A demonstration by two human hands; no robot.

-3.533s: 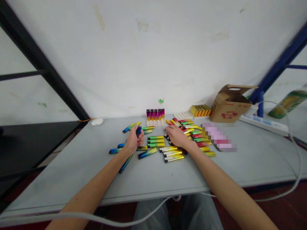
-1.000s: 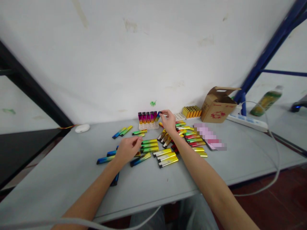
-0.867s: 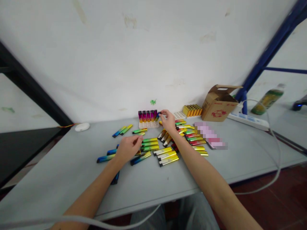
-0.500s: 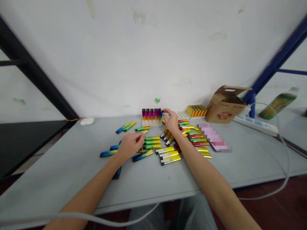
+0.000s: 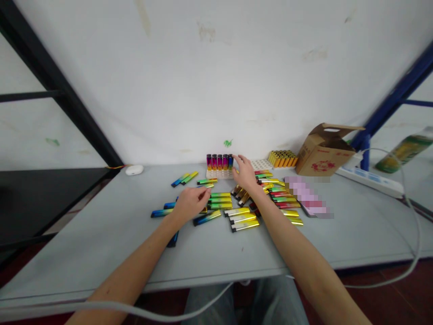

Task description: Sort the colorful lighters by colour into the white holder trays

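Note:
Several purple-to-gold lighters (image 5: 214, 162) stand upright in a white holed tray (image 5: 219, 174) against the wall. A blue one (image 5: 230, 162) stands at the row's right end. My right hand (image 5: 244, 172) is beside this blue lighter, fingers apart, with the index fingertip at its top. My left hand (image 5: 192, 203) hovers over the loose lighters with thumb and fingers pressed together; whatever they hold, if anything, is hidden. Around it lie blue-yellow lighters (image 5: 207, 218) and green-yellow lighters (image 5: 219, 201). White-yellow lighters (image 5: 244, 219) lie in front, between my forearms.
Behind my right hand are another holed tray (image 5: 261, 164) and a block of orange-yellow lighters (image 5: 283, 159). An open cardboard box (image 5: 320, 155), a pink phone (image 5: 304, 194) and a power strip (image 5: 370, 180) are to the right. A white case (image 5: 134, 169) lies left. A cable crosses the front.
My right hand's fingers have loosened from a pinch at the blue lighter, which stands at the row's end. My left hand keeps nearly the same place. The whole view has shifted slightly.

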